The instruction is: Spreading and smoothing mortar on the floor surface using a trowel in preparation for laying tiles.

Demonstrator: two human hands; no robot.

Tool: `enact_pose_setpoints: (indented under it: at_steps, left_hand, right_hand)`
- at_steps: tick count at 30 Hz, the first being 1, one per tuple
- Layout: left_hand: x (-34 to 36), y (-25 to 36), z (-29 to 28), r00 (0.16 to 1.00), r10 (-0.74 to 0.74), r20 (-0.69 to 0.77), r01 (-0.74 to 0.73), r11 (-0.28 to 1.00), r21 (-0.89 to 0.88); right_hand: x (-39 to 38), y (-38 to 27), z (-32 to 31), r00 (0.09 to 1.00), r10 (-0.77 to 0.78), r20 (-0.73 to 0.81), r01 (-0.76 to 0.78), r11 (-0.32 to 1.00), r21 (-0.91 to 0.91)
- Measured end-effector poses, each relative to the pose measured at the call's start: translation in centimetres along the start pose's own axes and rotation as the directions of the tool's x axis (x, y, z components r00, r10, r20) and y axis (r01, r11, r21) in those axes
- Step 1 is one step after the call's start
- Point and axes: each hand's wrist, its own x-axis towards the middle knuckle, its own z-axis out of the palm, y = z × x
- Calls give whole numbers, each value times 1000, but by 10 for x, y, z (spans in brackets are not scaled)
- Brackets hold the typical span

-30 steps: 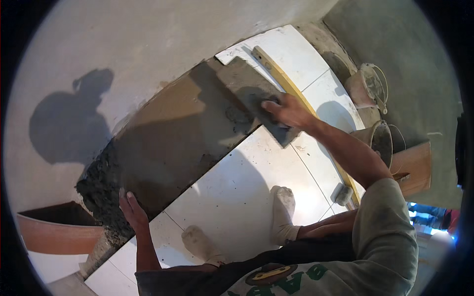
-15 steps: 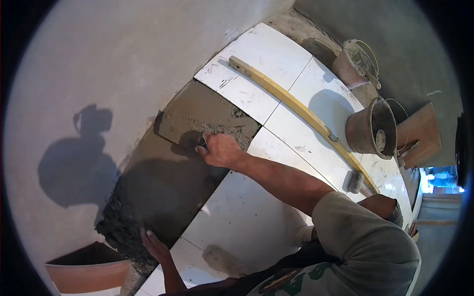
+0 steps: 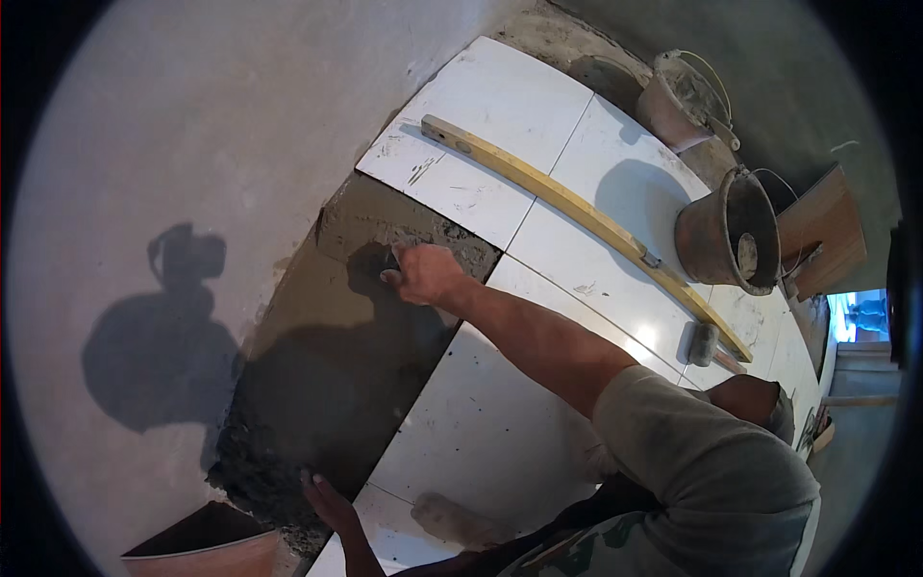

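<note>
My right hand (image 3: 430, 274) is closed round the dark handle of a trowel (image 3: 393, 258), over the far part of a wet grey mortar bed (image 3: 317, 385). Its blade lies low on the mortar and is hard to tell from it. Down at the near end, my left hand (image 3: 329, 502) rests with fingers stretched out by the rough, lumpy mortar edge, holding nothing. Large white tiles (image 3: 461, 413) border the bed on its right and far sides. The mortar is smooth in the middle, partly under my shadow.
A yellow spirit level (image 3: 577, 207) lies across the tiles, with a mallet (image 3: 704, 343) beside its near end. Two buckets (image 3: 702, 236) (image 3: 663, 111) stand right, near a leaning reddish-brown board (image 3: 827, 236). A plastered wall (image 3: 173, 144) rises left; a reddish tile piece (image 3: 207, 558) sits below it.
The view has shifted slightly, so the scene sits a little differently. My right hand stays on the trowel over the far mortar, and my left hand remains by the near edge.
</note>
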Motion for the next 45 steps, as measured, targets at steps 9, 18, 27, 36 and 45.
enact_pose_setpoints:
  at_steps: [9, 18, 27, 36, 45]
  left_hand:
    - [-7, 1, -7, 999, 47, -1, -47, 996, 80]
    - [-13, 12, -9, 993, 111, 40, -115, 987, 110]
    - [-11, 14, -16, 997, 74, -5, -72, 981, 181]
    - [-10, 24, -12, 995, 89, 45, -93, 991, 95]
    - [-15, 27, -18, 1000, 0, 17, -1, 1000, 31]
  right_hand:
    - [7, 25, -23, 982, 187, -12, -184, 975, 125]
    - [11, 33, -20, 983, 87, -162, -69, 991, 116]
    - [25, 42, -13, 981, 131, -145, -103, 977, 185]
    - [32, 55, -20, 985, 165, -51, -145, 951, 274]
    - [12, 11, 12, 981, 194, 11, -189, 938, 290]
